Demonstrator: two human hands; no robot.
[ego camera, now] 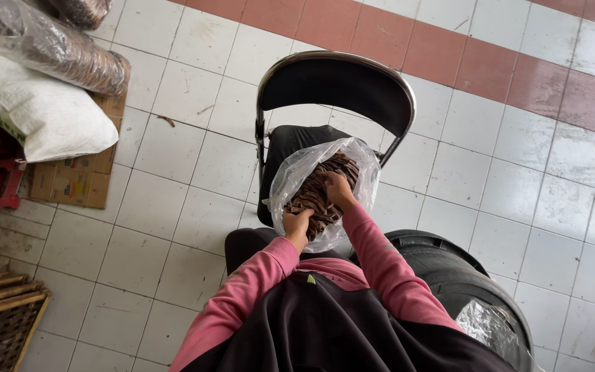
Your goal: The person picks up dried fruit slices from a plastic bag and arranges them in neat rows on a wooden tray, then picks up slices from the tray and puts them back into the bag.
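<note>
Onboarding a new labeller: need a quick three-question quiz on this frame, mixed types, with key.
1. True or false: the clear plastic bag of brown strips sits on the seat of a black chair.
2. Which hand is deeper in the bag? A) left hand B) right hand
3. What lies on the flattened cardboard at upper left?

Key:
1. True.
2. B; the left hand grips the near edge.
3. A white sack, with a clear bag of brown rings behind it.

There was one black folding chair [335, 89], one clear plastic bag [290, 176] of brown strips at six o'clock from its backrest, two hands [297, 224], one white sack [43, 114] at nine o'clock, one black tyre [449, 269].
</note>
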